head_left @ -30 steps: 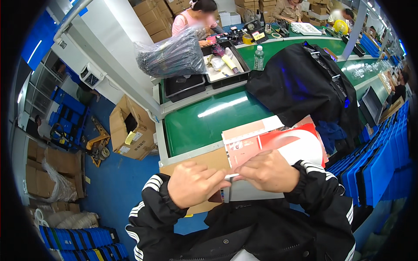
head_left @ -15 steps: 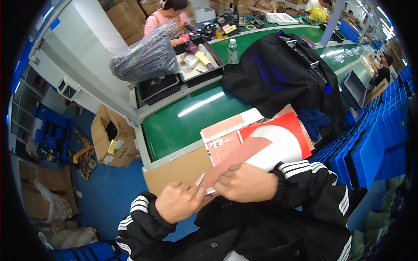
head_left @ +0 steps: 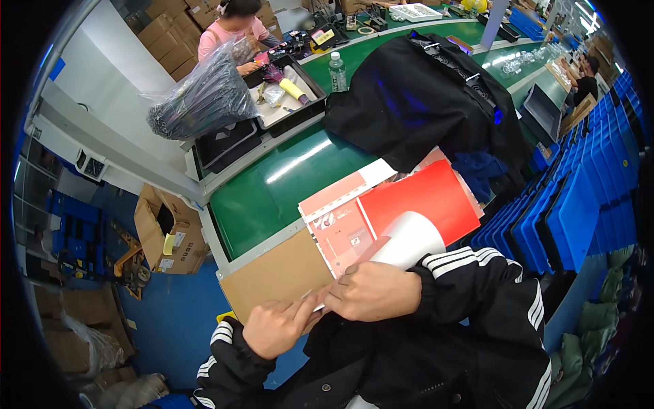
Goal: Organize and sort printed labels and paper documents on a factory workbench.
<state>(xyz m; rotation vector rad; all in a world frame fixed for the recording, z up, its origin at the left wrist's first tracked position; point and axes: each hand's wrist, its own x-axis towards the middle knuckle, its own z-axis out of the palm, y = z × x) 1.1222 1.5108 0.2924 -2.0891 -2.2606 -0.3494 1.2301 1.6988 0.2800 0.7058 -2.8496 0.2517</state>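
Observation:
My right hand [head_left: 373, 292] is closed on the near end of a printed sheet, whose white underside [head_left: 413, 240] curls up in a roll. Close against it, my left hand [head_left: 278, 327] is closed, its fingertips pinching at the sheet's near end. A thin pale sliver [head_left: 306, 294] shows at those fingertips; its kind is unclear. Beneath the curl lie a flat red sheet [head_left: 429, 198] and pink printed sheets [head_left: 340, 235] with holes along their edges. They partly cover a brown cardboard sheet [head_left: 272, 273] at the bench's near edge.
Black cloth [head_left: 422, 102] is heaped beyond the papers on the green bench [head_left: 272, 198]. A bottle [head_left: 338, 71], a black tray [head_left: 310, 109] and a plastic-wrapped bundle [head_left: 204, 99] stand farther back. Blue bins [head_left: 579, 211] line the right. Across the bench sits a person in pink [head_left: 231, 34].
The printed sheet is curled nearer to me, baring more of the red sheet and pink prints beneath. My hands stay together at its end. The whole view has shifted slightly.

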